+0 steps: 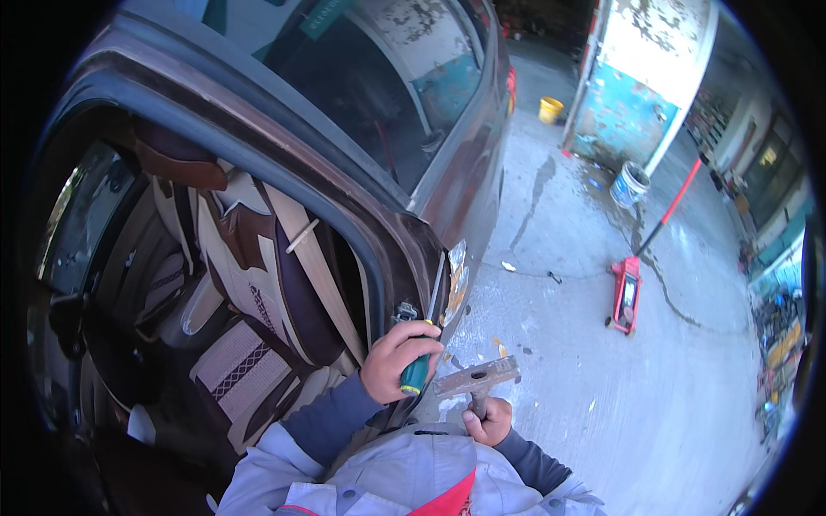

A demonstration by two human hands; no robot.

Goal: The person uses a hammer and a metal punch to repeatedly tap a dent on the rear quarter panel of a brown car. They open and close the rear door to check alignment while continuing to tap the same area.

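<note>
Screwdriver (417, 371) handle mostly wrapped by the left hand (397, 359), its tip lost against the door pillar (404, 258), hammer (476, 378) handle buried in the right hand (489, 420), car's front cut off by the dark rim.

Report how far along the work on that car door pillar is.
Done: the door stands open, baring the pillar. In hand: the left hand grips a green-handled screwdriver with its shaft set up against the pillar edge; the right hand holds a hammer just beside it. Left: the pillar edge looks scuffed, and whether anything has come loose cannot be told.
</note>
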